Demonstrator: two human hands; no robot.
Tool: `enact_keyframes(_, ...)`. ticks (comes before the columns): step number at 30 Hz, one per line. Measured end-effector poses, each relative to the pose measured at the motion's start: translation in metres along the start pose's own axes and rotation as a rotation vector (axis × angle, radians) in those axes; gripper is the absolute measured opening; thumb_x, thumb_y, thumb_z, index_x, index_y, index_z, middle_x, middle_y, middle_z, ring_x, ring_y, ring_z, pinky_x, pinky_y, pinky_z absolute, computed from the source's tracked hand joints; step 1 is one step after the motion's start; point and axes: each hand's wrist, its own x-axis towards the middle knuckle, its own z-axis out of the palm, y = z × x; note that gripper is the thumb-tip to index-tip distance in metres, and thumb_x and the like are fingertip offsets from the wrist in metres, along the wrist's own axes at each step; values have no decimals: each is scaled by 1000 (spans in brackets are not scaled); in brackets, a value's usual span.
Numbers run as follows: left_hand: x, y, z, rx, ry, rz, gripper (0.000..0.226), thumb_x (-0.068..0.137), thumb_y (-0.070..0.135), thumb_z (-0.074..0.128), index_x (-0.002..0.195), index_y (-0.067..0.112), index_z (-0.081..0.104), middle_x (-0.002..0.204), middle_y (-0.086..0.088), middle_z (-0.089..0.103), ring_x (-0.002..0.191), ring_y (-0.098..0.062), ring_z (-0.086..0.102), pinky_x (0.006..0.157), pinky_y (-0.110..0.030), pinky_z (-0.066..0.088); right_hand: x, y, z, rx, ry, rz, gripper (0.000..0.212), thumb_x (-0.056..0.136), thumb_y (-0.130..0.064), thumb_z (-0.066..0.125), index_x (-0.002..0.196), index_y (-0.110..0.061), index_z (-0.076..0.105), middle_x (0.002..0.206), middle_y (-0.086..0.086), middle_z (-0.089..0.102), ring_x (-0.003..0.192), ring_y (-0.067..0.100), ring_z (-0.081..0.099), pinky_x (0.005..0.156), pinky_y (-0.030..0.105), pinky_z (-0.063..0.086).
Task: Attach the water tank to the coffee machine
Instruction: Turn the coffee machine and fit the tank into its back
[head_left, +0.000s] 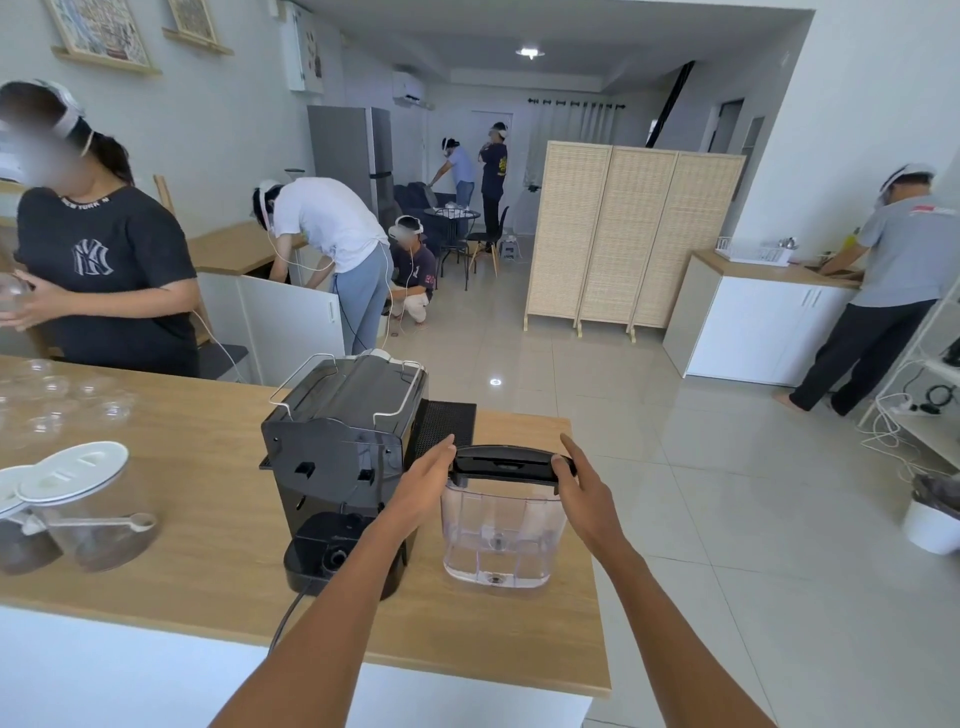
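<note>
A clear plastic water tank (501, 540) with a black lid (511, 464) stands upright on the wooden counter, just right of the black coffee machine (343, 447). The machine's back faces me, with an empty dock base (332, 556) low at its near side. My left hand (423, 486) grips the lid's left end. At the lid's right end my right hand (584, 493) holds on, thumb on top. The tank is apart from the machine and looks empty.
Two lidded jars (83, 509) with dark grounds and a scoop stand at the counter's left, clear cups (57, 400) behind them. A black drip grate (447, 423) lies behind the tank. The machine's cord (285, 618) runs over the near edge. A person (104, 234) stands across the counter.
</note>
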Motion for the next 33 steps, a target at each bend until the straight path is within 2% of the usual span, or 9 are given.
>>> enact_keyframes(4,-6,-16,-2,155,9,129,47,106,48,34,154,49,32,145,16,49,131,-3,42,117,-38,34,-7,13,0,-188,-1,-113,53,106,-48,42,158,-40,37,141,-1,62,105,8,60,95,29,44)
enact_keyframes(5,-8,-22,-4,245,2,163,47,107,46,33,152,54,27,122,17,59,110,2,51,100,-29,44,-8,17,0,-247,-9,-133,55,105,-49,42,159,-41,35,143,-3,60,102,5,60,92,28,45)
enact_keyframes(7,-11,-31,-6,423,-4,230,50,108,43,33,153,54,17,70,11,46,60,3,40,59,-19,36,-11,25,3,-332,-36,-162,59,104,-53,41,161,-43,29,145,-3,58,106,9,64,91,31,51)
enact_keyframes(9,-14,-38,-4,540,19,282,54,108,42,31,158,45,10,60,1,34,49,-7,30,49,-24,27,-13,32,7,-345,-38,-178,61,103,-57,38,162,-47,23,142,-2,59,102,12,66,89,33,55)
enact_keyframes(16,-17,-37,-2,588,53,309,55,109,40,29,159,38,7,62,-4,40,53,-14,35,54,-32,31,-10,41,12,-350,11,-225,60,103,-57,37,160,-53,18,136,-1,63,102,13,65,86,34,57)
enact_keyframes(25,-8,-40,10,410,65,313,65,101,41,45,158,45,15,59,6,47,50,-7,43,59,-21,41,-13,52,15,-270,39,-287,71,91,-78,35,157,-60,15,143,-2,63,83,4,62,70,20,51)
enact_keyframes(28,-11,-43,18,422,85,293,72,92,62,47,152,60,7,100,-19,71,90,-33,69,90,-49,56,-17,58,20,-259,53,-317,84,86,-79,50,156,-61,9,162,-11,45,118,15,63,90,32,58)
enact_keyframes(30,-12,-46,20,451,105,278,74,89,73,45,149,66,1,125,-32,60,109,-47,62,99,-62,50,-17,60,25,-249,75,-320,89,86,-73,59,153,-65,2,166,-11,39,136,21,56,94,31,53)
enact_keyframes(33,-16,-43,24,485,114,295,86,82,83,43,151,63,-6,146,-21,53,125,-36,60,109,-62,43,-13,63,28,-223,98,-314,91,84,-75,60,152,-67,0,165,-12,39,133,24,59,90,27,51)
